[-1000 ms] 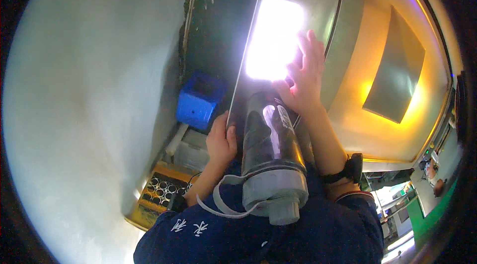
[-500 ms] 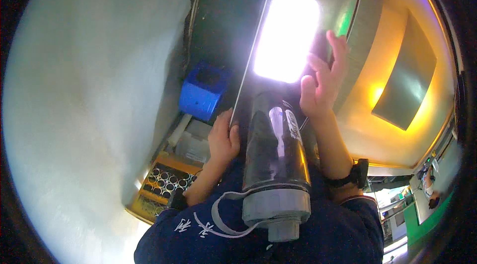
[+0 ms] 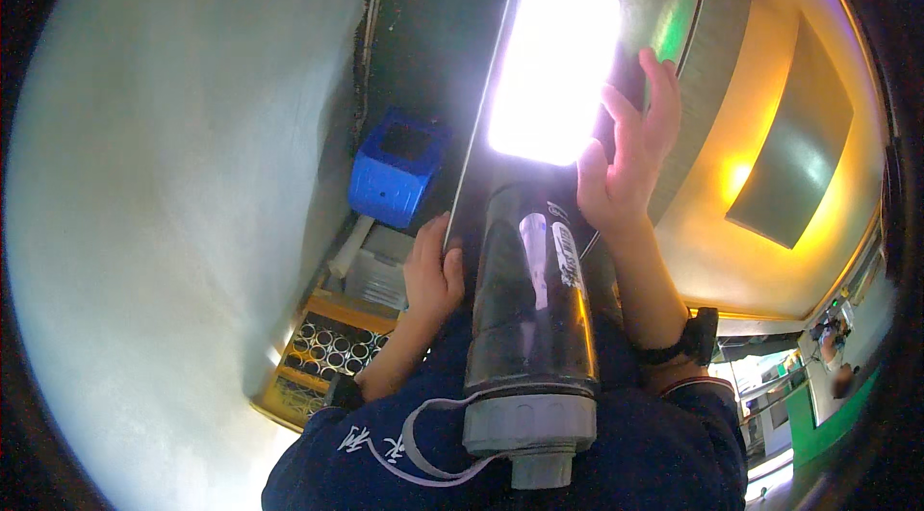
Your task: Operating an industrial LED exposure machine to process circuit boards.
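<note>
A dark see-through bottle [image 3: 529, 299] with a grey cap and a pale carrying strap fills the lower middle, cap end nearest the camera and tilted up and away. My left hand [image 3: 433, 270] curls around its left side. My right hand [image 3: 630, 160] lies with its palm against the bottle's far right end, fingers stretched up and apart in front of the bright light. A black band sits on my right wrist. Both sleeves are dark blue.
A bright rectangular light panel [image 3: 553, 68] glares above the bottle. To the left are a blue box [image 3: 395, 169] and, below it, a yellow crate [image 3: 322, 357] of several dark round tubes. A pale wall [image 3: 173, 222] curves at left; a yellow-lit recessed ceiling [image 3: 789, 165] is at right.
The view has tilted, so the light panel sits higher and further right. My right hand slid up along the bottle's far end; the bottle's cap end has come lower and closer.
</note>
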`<state>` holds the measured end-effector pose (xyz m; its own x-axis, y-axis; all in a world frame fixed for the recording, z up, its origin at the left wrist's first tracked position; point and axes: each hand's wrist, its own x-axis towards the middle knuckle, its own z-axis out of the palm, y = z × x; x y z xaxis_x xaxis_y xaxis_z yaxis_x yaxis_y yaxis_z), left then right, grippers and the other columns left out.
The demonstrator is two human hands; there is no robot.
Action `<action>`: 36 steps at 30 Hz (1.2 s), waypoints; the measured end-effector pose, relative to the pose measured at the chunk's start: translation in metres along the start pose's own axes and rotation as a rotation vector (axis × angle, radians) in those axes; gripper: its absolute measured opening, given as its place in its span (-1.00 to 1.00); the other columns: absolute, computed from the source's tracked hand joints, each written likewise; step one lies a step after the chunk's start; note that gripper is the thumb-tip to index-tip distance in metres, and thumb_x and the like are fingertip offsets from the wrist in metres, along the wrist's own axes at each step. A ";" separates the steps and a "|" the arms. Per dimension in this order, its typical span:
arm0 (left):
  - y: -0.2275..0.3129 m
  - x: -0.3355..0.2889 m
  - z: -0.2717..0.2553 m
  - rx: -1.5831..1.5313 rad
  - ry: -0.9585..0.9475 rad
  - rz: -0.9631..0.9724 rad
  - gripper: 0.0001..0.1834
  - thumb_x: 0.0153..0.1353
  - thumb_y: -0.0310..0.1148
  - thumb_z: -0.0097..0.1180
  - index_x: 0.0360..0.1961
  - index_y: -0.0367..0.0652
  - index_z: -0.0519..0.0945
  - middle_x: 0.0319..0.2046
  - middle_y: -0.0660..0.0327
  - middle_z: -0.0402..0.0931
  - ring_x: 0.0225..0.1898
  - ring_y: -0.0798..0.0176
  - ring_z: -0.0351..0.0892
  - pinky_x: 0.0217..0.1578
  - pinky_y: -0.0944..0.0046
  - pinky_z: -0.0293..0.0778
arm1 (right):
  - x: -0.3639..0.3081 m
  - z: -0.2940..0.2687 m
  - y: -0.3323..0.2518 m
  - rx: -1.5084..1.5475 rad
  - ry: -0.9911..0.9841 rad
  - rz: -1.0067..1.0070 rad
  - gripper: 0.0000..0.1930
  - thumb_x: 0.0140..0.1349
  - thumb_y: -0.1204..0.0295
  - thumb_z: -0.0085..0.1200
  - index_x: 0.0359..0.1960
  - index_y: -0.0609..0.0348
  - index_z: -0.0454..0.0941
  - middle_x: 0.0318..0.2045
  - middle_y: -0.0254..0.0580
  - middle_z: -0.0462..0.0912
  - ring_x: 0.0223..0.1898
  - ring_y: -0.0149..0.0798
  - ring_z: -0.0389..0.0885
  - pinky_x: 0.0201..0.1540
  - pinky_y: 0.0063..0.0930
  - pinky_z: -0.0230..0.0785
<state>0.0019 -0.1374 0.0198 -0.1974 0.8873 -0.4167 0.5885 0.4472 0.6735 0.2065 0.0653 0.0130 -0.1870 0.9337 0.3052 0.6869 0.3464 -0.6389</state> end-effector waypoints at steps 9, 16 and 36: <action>-0.002 -0.001 0.002 0.021 0.018 0.013 -0.55 0.35 -0.26 -0.08 0.19 -0.27 0.41 0.05 -0.20 0.47 0.02 -0.33 0.51 -0.02 -0.08 0.48 | 0.001 -0.004 -0.001 -0.067 -0.173 -0.077 -0.42 0.32 -0.22 -0.16 -0.04 -0.05 0.66 0.36 0.25 0.23 0.40 0.33 0.10 0.40 0.20 -0.08; -0.002 0.001 0.000 0.014 -0.005 0.019 -0.54 0.36 -0.25 -0.09 0.20 -0.28 0.40 0.06 -0.20 0.46 0.02 -0.33 0.50 -0.01 -0.08 0.47 | -0.003 -0.002 0.000 -0.044 -0.206 -0.121 -0.42 0.29 -0.31 -0.21 -0.13 -0.26 0.74 0.36 0.28 0.22 0.40 0.30 0.12 0.39 0.24 -0.10; -0.002 0.002 -0.001 -0.022 -0.018 -0.004 -0.55 0.35 -0.26 -0.06 0.18 -0.29 0.41 0.05 -0.20 0.47 0.04 -0.32 0.50 0.01 -0.07 0.46 | -0.006 -0.007 -0.001 -0.016 -0.174 -0.056 -0.43 0.31 -0.26 -0.15 -0.33 -0.10 0.72 0.31 0.20 0.36 0.42 0.22 0.15 0.45 0.20 -0.28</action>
<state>-0.0005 -0.1359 0.0187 -0.1854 0.8837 -0.4298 0.5705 0.4529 0.6852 0.2115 0.0582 0.0164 -0.3434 0.9149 0.2124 0.6828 0.3985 -0.6124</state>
